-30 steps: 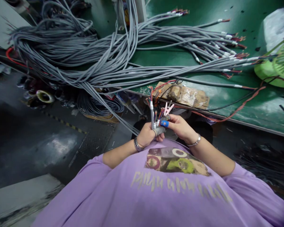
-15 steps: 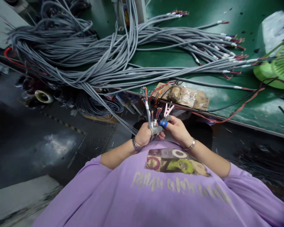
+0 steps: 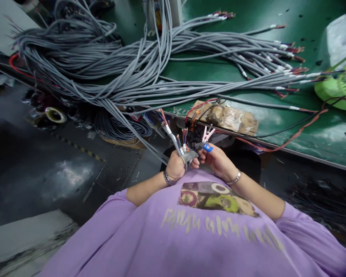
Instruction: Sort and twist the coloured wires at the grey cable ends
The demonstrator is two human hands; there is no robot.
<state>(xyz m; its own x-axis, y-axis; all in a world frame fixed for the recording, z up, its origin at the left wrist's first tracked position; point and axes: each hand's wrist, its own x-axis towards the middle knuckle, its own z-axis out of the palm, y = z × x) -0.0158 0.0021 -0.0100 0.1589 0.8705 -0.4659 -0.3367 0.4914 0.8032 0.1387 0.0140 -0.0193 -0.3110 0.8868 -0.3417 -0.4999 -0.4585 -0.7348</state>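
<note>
My left hand (image 3: pixel 175 165) is closed around a few grey cables (image 3: pixel 173 139) near their ends. White bands and fanned, multicoloured wire ends (image 3: pixel 163 117) stick up above the fist. A grey cover wraps the left thumb. Close beside it, my right hand (image 3: pixel 217 159) is closed in a pinch near the left fingertips, with a blue cover on its thumb and a dark grey cover on another finger. What the right fingers pinch is too small to make out. Just above them shows a pink, X-shaped thing (image 3: pixel 208 134); whether the hand touches it I cannot tell.
A big heap of grey cables (image 3: pixel 98 65) lies across the green bench (image 3: pixel 196 71), stripped ends to the right. A worn wooden block (image 3: pixel 230 117) sits at the bench edge. At right are a green fan (image 3: pixel 331 92) and a red cord (image 3: pixel 291 140). Cable coils (image 3: pixel 121 129) lie below.
The held cables now lean left, away from my right hand. My right hand has shifted slightly right, its fingers lower by the left fingertips. The whole view has shifted slightly.
</note>
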